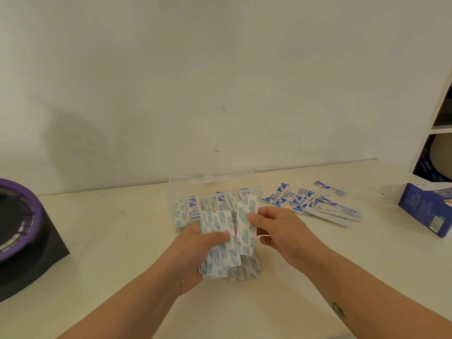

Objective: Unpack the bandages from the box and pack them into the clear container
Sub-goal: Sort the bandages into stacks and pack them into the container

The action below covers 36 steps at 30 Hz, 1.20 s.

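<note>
Surface, head view: pale cream table [117, 253] against a plain white wall; you work at its middle.
Left hand: your left hand [195, 248] clutches a thick, loose bundle of white paper-wrapped bandages with pale blue print [225, 263], thumb across the top, low over the table.
Right hand: your right hand [278, 231] pinches a few strips [245, 216] at the bundle's right side between thumb and fingers.
Container: the clear rectangular plastic container [256, 189] stands just behind both hands and already holds packets standing on edge.
Left to pack: scattered blue-and-white bandage packets [318, 204] lie on the table right of the container; the dark blue cardboard box [425, 211] sits far right.
Risk, spill: the bundle fans out unevenly below your thumb, so easing that grip while you pull strips away would likely shed packets onto the table.
Risk, jam: the container's near side looks crowded; pushing a fat handful in could bend wrappers or tip out packets.
Look of the bandages: thin, flat, light and probably slippery, with ends misaligned.
Aside: a black block with a purple ring [14, 216] sits well apart at the left.
</note>
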Available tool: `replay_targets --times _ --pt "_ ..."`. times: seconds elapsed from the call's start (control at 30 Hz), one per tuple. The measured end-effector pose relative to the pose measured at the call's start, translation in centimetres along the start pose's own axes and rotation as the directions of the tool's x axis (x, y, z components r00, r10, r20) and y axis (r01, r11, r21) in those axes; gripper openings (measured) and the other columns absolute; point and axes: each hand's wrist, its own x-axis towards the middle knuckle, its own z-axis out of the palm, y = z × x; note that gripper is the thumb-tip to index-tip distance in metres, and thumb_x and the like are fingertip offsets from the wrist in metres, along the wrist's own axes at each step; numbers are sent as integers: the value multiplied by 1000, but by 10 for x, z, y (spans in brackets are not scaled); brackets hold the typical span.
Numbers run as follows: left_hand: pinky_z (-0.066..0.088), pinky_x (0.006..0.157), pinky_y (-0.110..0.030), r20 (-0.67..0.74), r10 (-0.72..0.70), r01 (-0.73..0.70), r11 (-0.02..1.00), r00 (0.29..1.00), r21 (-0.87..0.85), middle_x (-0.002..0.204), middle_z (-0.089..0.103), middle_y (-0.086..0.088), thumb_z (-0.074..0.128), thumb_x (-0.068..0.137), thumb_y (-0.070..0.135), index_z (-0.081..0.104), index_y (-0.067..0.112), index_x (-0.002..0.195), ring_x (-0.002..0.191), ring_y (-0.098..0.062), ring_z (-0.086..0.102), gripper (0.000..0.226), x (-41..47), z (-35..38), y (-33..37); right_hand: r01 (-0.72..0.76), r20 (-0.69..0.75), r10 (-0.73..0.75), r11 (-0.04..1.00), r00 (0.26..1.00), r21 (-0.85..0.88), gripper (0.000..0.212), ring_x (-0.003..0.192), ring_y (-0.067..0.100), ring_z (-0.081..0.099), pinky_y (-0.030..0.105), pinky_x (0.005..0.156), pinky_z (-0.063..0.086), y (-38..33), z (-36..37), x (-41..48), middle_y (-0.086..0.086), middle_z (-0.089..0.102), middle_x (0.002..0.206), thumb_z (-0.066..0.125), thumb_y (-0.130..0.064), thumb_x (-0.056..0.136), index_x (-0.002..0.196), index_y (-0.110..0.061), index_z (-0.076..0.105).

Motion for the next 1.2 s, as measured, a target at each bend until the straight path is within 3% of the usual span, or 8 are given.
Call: replay_targets --times 0.17,0.33,0.47,0.57,0.67,0.73,0.97,1.2 --pt "58 69 -40 -131 36 -33 999 991 25 99 73 -12 63 84 3 64 6 112 89 -29 71 29 7 -10 -1 -10 17 8 994 1000 111 20 59 8 52 19 58 45 -4 4 -1 2 61 73 66 -15 86 102 -4 65" --pt "59 66 -40 -43 13 -11 999 999 51 96 73 -13 66 80 10 67 11 105 84 -29 71 25 0 1 -2 -10 93 4 998 996 67 14 64 9 58 21 63 48 -3 21 -3 1 68 75 65 -13 87 99 -7 67" --pt "59 57 -37 -109 -113 98 986 988 -135 87 73 -15 64 83 7 67 6 98 67 -25 71 16 1 -1 1 -11 46 11 1000 999 -16 16 67 10 54 22 63 45 -8 19 3 0 65 78 65 -15 86 101 -8 66" --pt "59 63 -37 -159 -203 131 917 966 -377 90 66 -18 61 85 6 60 -5 100 74 -26 68 18 5 -8 9 24 -43 -30 990 999 -136 27 63 7 54 23 63 44 -13 9 8 -3 66 79 69 -19 83 109 -12 63" --pt "54 78 -38 -157 -196 123 915 968 -383 98 64 -23 44 90 -4 56 -8 93 90 -30 64 13 4 -9 16 72 -31 -92 917 995 -392 46 75 3 57 18 68 41 -9 7 7 -5 65 100 70 -30 82 123 -20 53" --pt "54 77 -37 -143 -151 96 937 978 -335 101 66 -22 37 90 -11 55 -6 93 92 -28 65 19 4 -6 15 139 -61 -194 857 979 -496 50 85 3 53 17 72 39 -8 9 5 -9 58 109 65 -36 85 129 -22 48" --pt "58 58 -36 -35 -64 61 995 997 -83 99 72 -17 57 85 -5 61 5 112 84 -29 71 30 -2 -2 4 42 150 -25 993 988 -114 19 61 8 59 22 61 47 -6 22 -1 0 66 74 69 -29 83 94 -14 66" --pt "58 69 -40 77 -53 62 992 996 -112 107 70 -18 42 91 -7 57 5 118 96 -31 68 34 0 -3 9 -37 142 27 997 990 66 6 75 18 61 30 71 49 -2 16 1 8 71 85 65 -14 86 80 -13 67"
